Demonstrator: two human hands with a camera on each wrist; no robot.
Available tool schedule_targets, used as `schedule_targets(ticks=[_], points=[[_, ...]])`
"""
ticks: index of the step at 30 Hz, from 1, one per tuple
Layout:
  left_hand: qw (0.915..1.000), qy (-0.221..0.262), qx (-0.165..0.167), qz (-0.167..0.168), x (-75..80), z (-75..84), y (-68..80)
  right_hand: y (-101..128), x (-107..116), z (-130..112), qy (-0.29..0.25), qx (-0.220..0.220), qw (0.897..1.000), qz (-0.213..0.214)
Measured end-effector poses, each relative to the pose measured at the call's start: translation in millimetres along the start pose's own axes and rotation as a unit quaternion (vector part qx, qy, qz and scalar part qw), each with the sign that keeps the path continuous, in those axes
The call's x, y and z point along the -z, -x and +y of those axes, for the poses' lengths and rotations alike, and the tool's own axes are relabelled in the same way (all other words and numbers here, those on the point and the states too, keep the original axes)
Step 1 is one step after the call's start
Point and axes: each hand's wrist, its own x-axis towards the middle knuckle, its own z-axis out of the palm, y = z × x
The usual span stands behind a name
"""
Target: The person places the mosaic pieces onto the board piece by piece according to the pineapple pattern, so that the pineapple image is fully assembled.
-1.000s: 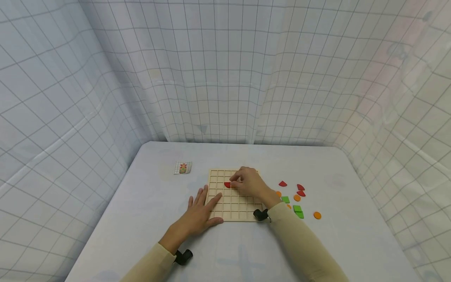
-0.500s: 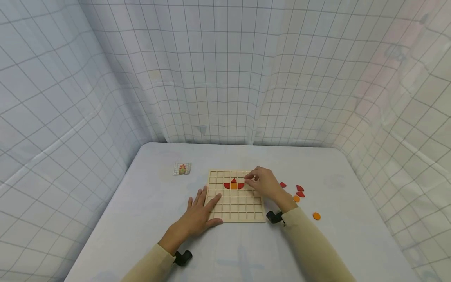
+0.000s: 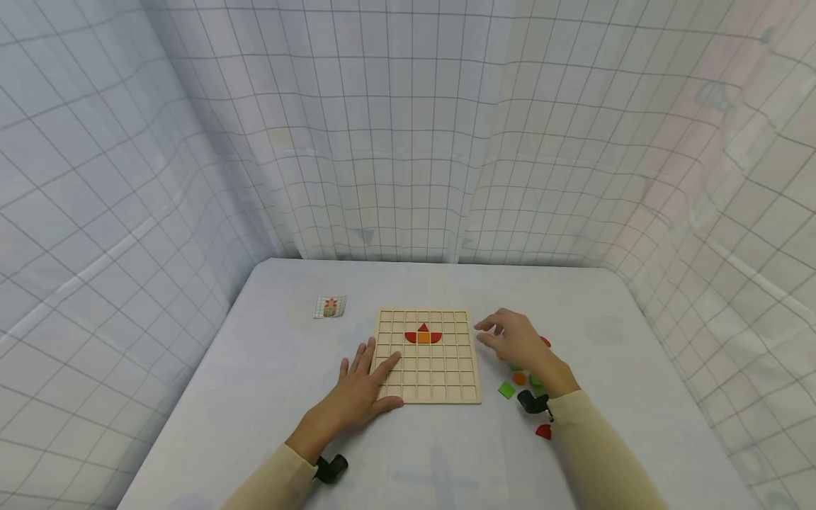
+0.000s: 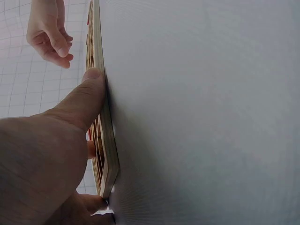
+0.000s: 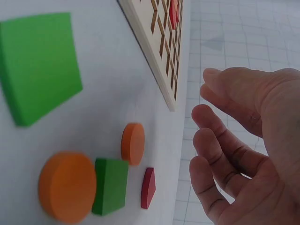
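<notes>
A wooden grid board [image 3: 427, 379] lies flat on the table. In its upper rows sit a red triangle [image 3: 423, 326], an orange square [image 3: 423, 338] and two red quarter-round pieces [image 3: 411, 337] beside that square. My left hand [image 3: 366, 375] rests flat on the board's near left corner, and its thumb [image 4: 89, 93] presses the board's edge [image 4: 107, 145]. My right hand [image 3: 503, 334] hovers just right of the board with relaxed fingers [image 5: 220, 154] and holds nothing. Under it lie loose pieces: a green square [image 5: 37, 65], an orange disc [image 5: 68, 185] and a red piece [image 5: 148, 187].
A small picture card [image 3: 330, 306] lies left of the board's far corner. More loose pieces sit right of the board: a green square [image 3: 506, 389], an orange disc [image 3: 519, 378] and a red piece [image 3: 543, 431] by my right wrist. Gridded cloth walls surround the white table [image 3: 440, 453].
My right hand has drawn off the board to the right, uncovering the red and orange pieces set in the grid, and now hangs over the loose pieces. My left hand has not moved.
</notes>
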Motion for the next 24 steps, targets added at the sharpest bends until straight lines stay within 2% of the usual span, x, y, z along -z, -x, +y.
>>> schedule_targets(ticks=[6, 10, 15, 20, 24], points=[[1.0, 0.002, -0.002, -0.001, 1.1, 0.8, 1.8, 16.9, 10.7, 15.6, 0.005, -0.018, 1.0, -0.024], [1.0, 0.003, -0.003, 0.0, 1.5, 1.4, 2.1, 24.9, 14.3, 26.1, 0.023, 0.003, 0.999, -0.034], [1.0, 0.003, -0.004, 0.001, 2.2, 2.0, 2.3, 31.9, 17.1, 36.6, 0.018, 0.017, 0.999, -0.049], [1.0, 0.001, -0.003, 0.0, 1.6, 1.9, 2.9, 36.8, 17.9, 42.1, 0.007, 0.003, 0.997, -0.073], [1.0, 0.002, -0.005, 0.001, 0.7, 1.4, 2.3, 38.1, 17.7, 44.3, -0.002, -0.006, 0.997, -0.074]])
